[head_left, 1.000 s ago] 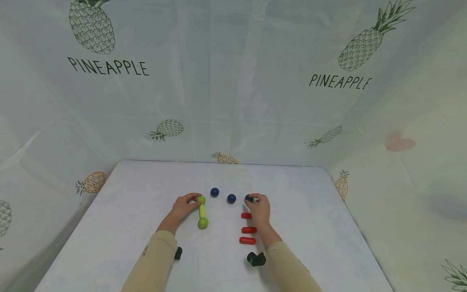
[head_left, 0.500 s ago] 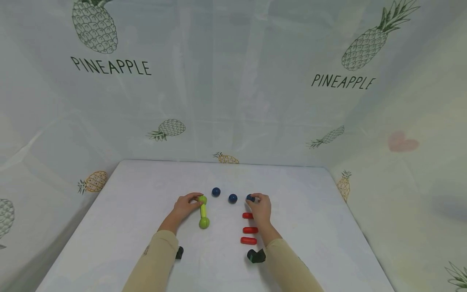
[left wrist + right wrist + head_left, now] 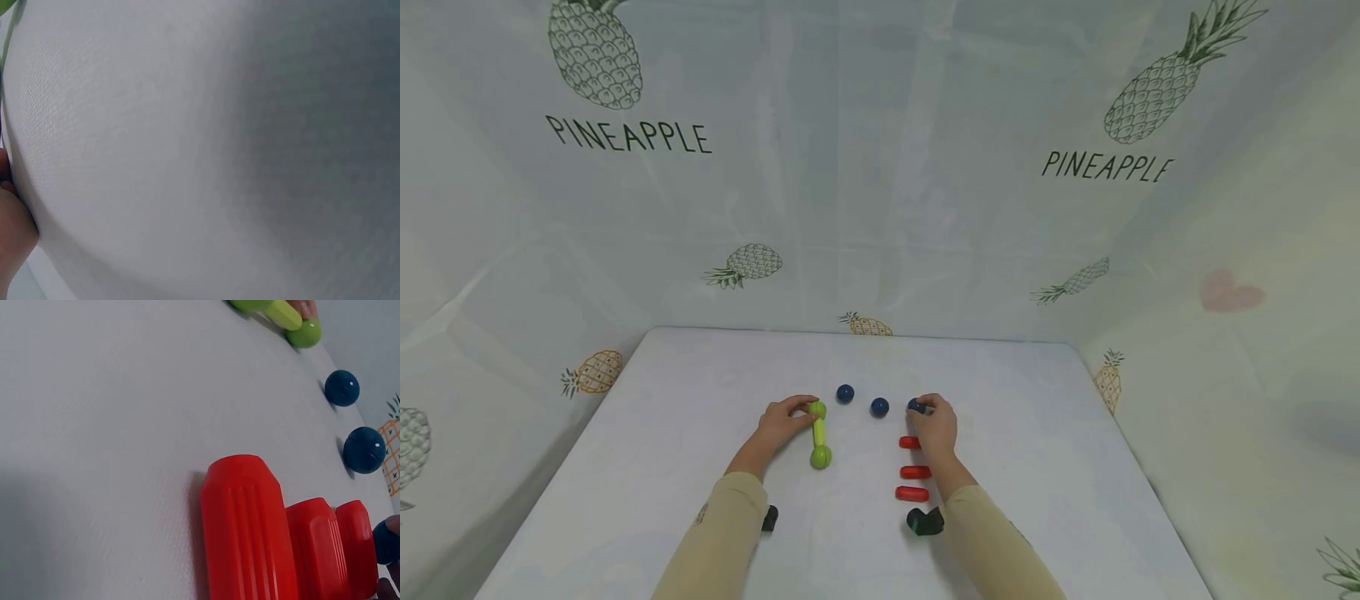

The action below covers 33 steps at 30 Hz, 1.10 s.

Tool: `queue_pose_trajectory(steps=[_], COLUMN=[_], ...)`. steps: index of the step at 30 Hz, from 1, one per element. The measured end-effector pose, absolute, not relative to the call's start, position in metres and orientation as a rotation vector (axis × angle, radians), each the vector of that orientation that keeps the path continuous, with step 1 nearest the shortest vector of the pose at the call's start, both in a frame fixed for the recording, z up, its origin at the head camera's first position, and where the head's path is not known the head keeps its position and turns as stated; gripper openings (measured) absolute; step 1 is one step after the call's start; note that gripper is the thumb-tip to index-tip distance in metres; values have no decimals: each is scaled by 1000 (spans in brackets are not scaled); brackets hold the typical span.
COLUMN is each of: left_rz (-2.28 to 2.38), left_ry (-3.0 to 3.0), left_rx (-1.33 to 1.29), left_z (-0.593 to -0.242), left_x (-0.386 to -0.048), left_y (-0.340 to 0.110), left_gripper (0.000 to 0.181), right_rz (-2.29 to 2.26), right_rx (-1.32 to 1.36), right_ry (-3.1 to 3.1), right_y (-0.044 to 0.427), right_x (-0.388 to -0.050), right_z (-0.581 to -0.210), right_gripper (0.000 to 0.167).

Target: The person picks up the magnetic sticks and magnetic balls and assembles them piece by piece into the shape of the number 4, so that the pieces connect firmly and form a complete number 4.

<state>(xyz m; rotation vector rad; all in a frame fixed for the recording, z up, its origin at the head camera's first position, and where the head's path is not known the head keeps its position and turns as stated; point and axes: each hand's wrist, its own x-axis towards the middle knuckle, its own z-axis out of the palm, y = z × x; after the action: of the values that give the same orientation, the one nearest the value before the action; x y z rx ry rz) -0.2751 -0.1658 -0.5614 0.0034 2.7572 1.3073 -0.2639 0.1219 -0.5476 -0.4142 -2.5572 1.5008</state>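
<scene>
In the head view, my left hand [image 3: 781,422] pinches the far end of a green toy piece [image 3: 818,431], a lime rod with a green ball at each end. Only part of that hand [image 3: 15,234] shows in the left wrist view. My right hand [image 3: 937,425] pinches a dark blue ball [image 3: 915,405], also visible between fingers at the right edge of the right wrist view [image 3: 385,544]. Two more blue balls, one farther back [image 3: 846,393] and one nearer [image 3: 880,407], lie between the hands. Three red rods [image 3: 915,472] lie in a column beside my right wrist, the farthest partly hidden.
All pieces lie on a white tabletop [image 3: 1037,417]. Behind it hangs a pale cloth [image 3: 880,183] printed with pineapples. Dark devices sit by the left sleeve [image 3: 769,518] and the right sleeve [image 3: 925,522].
The head view has shifted slightly. Both hands keep their hold on the same pieces, almost without moving; the balls and red rods stay in place.
</scene>
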Motion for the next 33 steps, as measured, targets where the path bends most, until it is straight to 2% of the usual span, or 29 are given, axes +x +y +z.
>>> queue_pose_trajectory(steps=[15,33], left_rz=[1301,1275], left_ry=[2760,2763], left_rx=[5,5], left_z=[-561,-557], left_x=[-274,-273], left_y=[-165,-163], left_gripper=[38,39], right_rz=[1587,1695], right_rx=[-463,-294], right_ry=[-2481,-2443], right_y=[115,84], right_x=[-259,-236], right_z=[-546,-540], right_gripper=[22,21])
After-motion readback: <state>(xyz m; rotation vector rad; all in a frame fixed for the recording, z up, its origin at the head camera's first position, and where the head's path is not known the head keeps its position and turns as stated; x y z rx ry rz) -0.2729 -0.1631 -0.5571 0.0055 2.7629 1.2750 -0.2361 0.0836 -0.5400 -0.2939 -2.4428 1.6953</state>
